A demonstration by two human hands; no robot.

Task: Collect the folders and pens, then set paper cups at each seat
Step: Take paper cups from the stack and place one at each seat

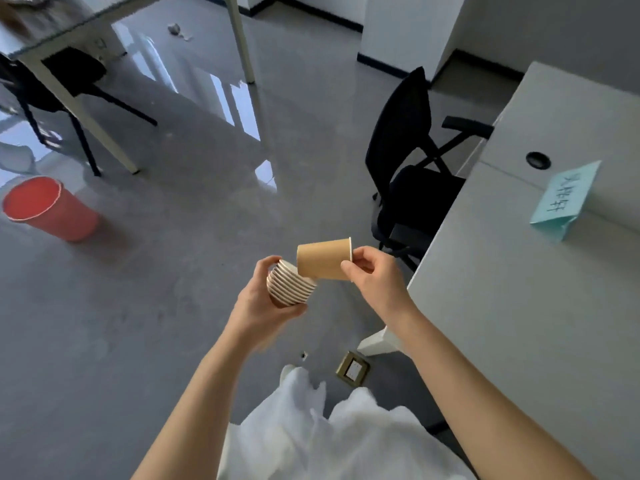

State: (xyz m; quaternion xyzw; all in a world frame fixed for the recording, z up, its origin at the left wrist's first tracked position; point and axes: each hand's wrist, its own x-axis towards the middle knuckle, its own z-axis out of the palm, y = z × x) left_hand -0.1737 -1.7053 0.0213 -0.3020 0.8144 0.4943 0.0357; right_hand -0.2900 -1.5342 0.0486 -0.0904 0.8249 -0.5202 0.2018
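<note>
My left hand [258, 303] grips a stack of several nested brown paper cups [290, 285], rims pointing up and to the right. My right hand [375, 275] pinches the rim of a single brown paper cup [322, 258], held on its side just above the stack, its base nearly touching the top rim. Both hands are over the floor, left of the white table [519, 289]. No folders or pens are in view.
A folded light-blue name card [564, 199] stands on the table near a round cable hole [538, 160]. A black office chair [412, 174] is tucked at the table's edge. A red bin [48, 209] stands on the floor at left, beside another table [79, 26] and chair. A floor socket [352, 368] lies near my feet.
</note>
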